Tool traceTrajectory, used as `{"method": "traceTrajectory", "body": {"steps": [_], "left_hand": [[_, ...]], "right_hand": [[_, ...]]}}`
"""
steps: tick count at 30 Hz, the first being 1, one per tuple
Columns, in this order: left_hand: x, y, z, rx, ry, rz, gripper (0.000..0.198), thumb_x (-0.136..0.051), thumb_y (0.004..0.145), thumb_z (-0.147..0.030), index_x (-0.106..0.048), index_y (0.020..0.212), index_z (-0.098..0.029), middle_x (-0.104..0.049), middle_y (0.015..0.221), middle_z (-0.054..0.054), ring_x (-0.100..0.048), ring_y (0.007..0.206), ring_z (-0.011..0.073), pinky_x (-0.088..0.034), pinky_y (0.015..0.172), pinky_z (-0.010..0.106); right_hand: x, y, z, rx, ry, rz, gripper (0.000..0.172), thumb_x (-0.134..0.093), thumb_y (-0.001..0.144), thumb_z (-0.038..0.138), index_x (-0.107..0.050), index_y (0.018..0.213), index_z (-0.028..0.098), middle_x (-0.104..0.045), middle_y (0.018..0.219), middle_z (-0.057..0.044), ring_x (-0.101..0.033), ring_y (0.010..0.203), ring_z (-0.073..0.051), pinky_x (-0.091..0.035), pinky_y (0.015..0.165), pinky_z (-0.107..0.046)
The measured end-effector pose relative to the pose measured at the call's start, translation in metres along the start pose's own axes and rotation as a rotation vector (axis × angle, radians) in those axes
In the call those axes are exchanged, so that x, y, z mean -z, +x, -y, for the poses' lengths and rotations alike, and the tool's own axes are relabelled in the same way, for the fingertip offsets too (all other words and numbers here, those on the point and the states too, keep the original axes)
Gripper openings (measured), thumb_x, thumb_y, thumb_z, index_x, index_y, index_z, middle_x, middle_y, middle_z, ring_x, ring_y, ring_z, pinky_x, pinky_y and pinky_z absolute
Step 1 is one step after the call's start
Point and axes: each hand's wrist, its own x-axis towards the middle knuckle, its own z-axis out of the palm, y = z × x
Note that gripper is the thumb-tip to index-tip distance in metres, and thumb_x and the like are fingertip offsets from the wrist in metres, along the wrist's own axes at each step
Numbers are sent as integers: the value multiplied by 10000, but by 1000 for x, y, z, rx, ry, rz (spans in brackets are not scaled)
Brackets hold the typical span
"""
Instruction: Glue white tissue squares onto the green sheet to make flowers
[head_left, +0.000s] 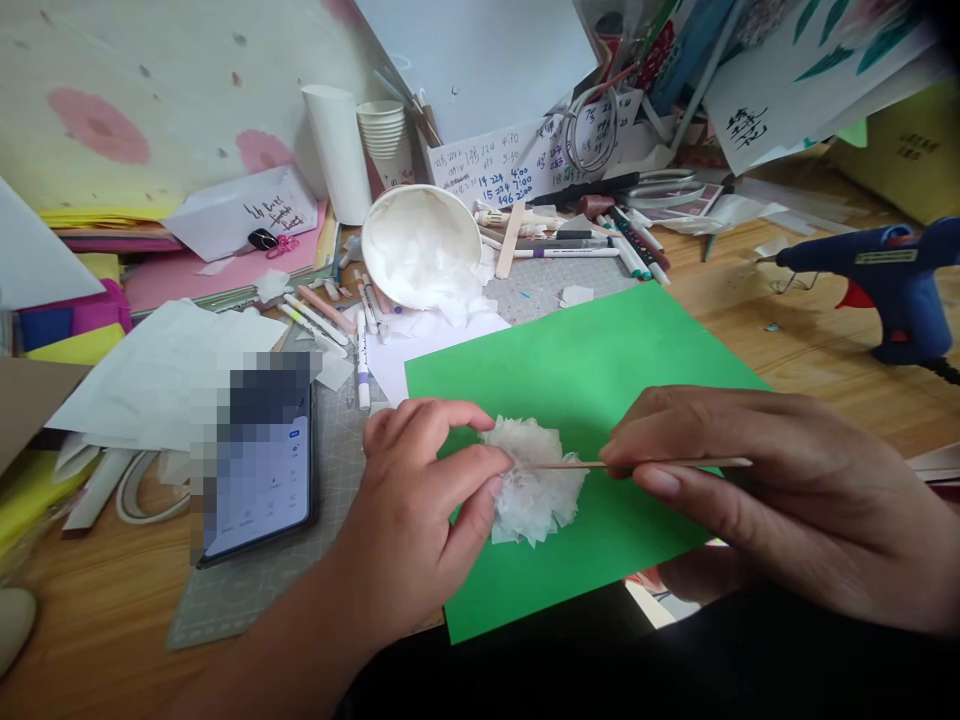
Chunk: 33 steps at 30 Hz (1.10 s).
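Observation:
A ruffled cluster of thin white tissue paper [538, 505] lies on a sheet of green paper [570, 350] in front of me. At its left side my left hand [420, 490] pinches the tissue, thumb and forefinger together near the middle, the other fingers curled over the edge. My right hand [750, 470] grips a thin wooden stick [589, 465] between thumb and fingers, roughly level. The stick's tip reaches into the cluster close to my left fingertips. Exactly what lies under those fingertips is hidden.
A paper bowl [379, 270] of white tissue pieces stands behind the green sheet, with markers [562, 253] around it. On the left lies a phone [270, 480] on a grey cutting mat [217, 610]. A blue glue gun [892, 280] stands at right.

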Motion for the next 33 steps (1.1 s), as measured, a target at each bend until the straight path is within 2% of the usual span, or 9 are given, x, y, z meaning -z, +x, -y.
{"method": "traceTrajectory", "body": {"steps": [5, 8, 11, 19, 23, 27, 30, 33], "left_hand": [[0, 0, -1, -1, 48, -7, 159, -541, 807, -121, -653, 745, -215, -616, 1000, 47, -547, 935, 243, -350, 817, 456], [1, -3, -2, -1, 28, -28, 117, -559, 799, -128, -643, 811, -209, -604, 1020, 60, -547, 947, 240, -361, 838, 459], [1, -3, -1, -27, 38, 4, 176, -568, 796, -132, -660, 902, -238, -592, 1064, 65, -533, 982, 255, -361, 842, 469], [-1, 1, 0, -52, 45, 30, 148, -561, 820, -133, -656, 748, -221, -626, 1021, 33, -526, 976, 245, -346, 831, 467], [0, -2, -1, -67, 28, 35, 105, -574, 820, -126, -635, 841, -208, -630, 1019, 37, -538, 969, 232, -355, 829, 451], [-1, -2, 0, -88, 91, 61, 255, -568, 822, -116, -634, 1030, -248, -596, 1114, 61, -517, 1036, 260, -346, 829, 457], [-1, -2, 0, -77, 115, 81, 208, -570, 822, -137, -660, 970, -252, -580, 1135, 67, -503, 1061, 276, -338, 832, 464], [-1, -2, 0, -67, 106, 78, 174, -576, 821, -150, -669, 925, -255, -585, 1125, 61, -512, 1051, 275, -341, 834, 468]], "right_hand": [[2, -2, 0, -24, -6, -20, 123, -564, 873, 187, -627, 971, 226, -667, 834, 4, -616, 635, -70, -510, 562, -144], [1, -1, 3, -38, 20, -22, 136, -562, 872, 184, -624, 978, 244, -682, 883, -2, -636, 657, -86, -528, 570, -161], [0, 0, 4, -30, -10, 2, 123, -565, 868, 184, -631, 956, 238, -684, 874, -13, -649, 719, -113, -530, 586, -185], [-1, 2, -3, -95, -95, -46, 98, -568, 882, 216, -634, 947, 250, -696, 844, 22, -648, 716, -80, -482, 578, -153], [0, -2, -6, -125, -118, -105, 103, -576, 881, 254, -637, 957, 286, -714, 889, 32, -670, 773, -95, -491, 571, -151], [0, -5, -3, -136, -136, -144, 107, -575, 878, 258, -635, 958, 295, -709, 950, 5, -674, 804, -135, -504, 565, -194], [1, -4, -1, -129, -125, -108, 103, -555, 885, 263, -628, 947, 300, -708, 919, 6, -668, 724, -139, -495, 527, -221], [0, -2, -1, -123, -114, -107, 107, -561, 878, 254, -626, 956, 288, -711, 926, 2, -670, 731, -140, -499, 530, -215]]}}
